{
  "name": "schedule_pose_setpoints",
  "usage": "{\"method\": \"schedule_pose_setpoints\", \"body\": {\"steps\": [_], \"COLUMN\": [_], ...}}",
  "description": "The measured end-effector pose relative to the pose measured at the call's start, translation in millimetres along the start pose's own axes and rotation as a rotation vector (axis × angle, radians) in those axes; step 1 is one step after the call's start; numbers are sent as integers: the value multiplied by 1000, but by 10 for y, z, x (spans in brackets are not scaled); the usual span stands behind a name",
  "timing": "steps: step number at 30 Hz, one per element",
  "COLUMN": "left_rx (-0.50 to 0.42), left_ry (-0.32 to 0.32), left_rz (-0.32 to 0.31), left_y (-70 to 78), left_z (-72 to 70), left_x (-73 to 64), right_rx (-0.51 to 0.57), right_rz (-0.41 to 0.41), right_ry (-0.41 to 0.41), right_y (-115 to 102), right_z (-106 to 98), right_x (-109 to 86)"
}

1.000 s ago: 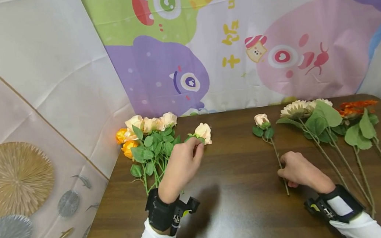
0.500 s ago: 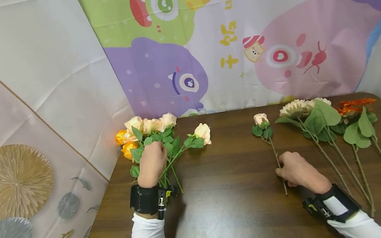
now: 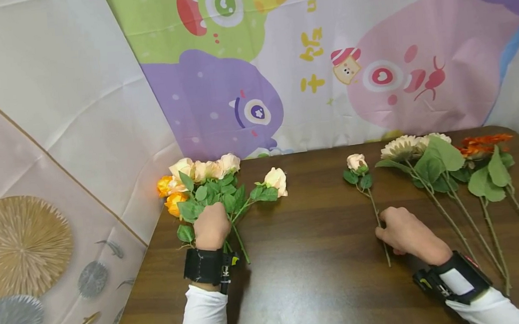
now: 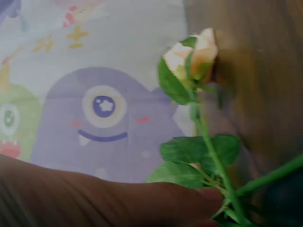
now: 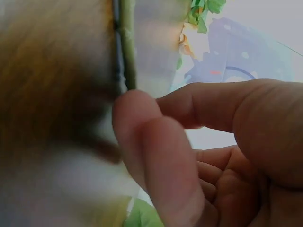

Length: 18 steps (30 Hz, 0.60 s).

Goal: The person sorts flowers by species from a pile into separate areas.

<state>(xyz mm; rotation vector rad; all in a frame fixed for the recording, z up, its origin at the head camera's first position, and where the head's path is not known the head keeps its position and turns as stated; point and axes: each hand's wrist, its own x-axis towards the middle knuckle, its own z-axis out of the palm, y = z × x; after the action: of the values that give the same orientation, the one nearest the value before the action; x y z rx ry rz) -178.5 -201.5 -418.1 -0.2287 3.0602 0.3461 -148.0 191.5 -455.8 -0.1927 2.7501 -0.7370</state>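
Among the green stems of a bunch of cream and orange roses (image 3: 197,172), my left hand (image 3: 212,226) has its fingers curled, mostly hidden from above. Its thumb (image 4: 201,201) presses at a rose stem (image 4: 213,153) in the left wrist view. A cream rose (image 3: 276,181) sticks out to the right of the bunch, its stem crossing the others. On the right, a single pale rose (image 3: 356,163) lies on the table. My right hand (image 3: 411,234) pinches its thin stem (image 5: 128,47) between the fingertips, near the lower end.
Cream daisy-like flowers (image 3: 401,149) with large leaves and orange flowers (image 3: 484,144) lie right of my right hand, stems toward the person. The brown table (image 3: 313,278) meets a cartoon-printed cloth (image 3: 315,123) at the back and a pale patterned covering (image 3: 94,193) on the left.
My left hand has left the separate cream rose, moved left into the bunch's stems, then shifted slightly toward the person. My right hand stays on its rose stem.
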Motion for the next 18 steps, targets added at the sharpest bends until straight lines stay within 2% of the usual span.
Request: {"method": "schedule_pose_setpoints", "body": {"steps": [4, 8, 13, 18], "left_rx": [39, 64, 93, 82], "left_ry": [-62, -77, -82, -96], "left_rz": [-43, -64, -57, -44], "left_y": [-8, -6, -5, -12], "left_z": [49, 74, 95, 105], "left_x": [22, 42, 53, 54], "right_rx": [-23, -36, -44, -74], "right_rz": [-32, -44, -49, -64], "right_ry": [50, 77, 72, 83], "right_y": [-27, -75, -125, -177], "right_z": [-46, -87, -128, -165], "right_x": [-41, -69, -103, -128]}}
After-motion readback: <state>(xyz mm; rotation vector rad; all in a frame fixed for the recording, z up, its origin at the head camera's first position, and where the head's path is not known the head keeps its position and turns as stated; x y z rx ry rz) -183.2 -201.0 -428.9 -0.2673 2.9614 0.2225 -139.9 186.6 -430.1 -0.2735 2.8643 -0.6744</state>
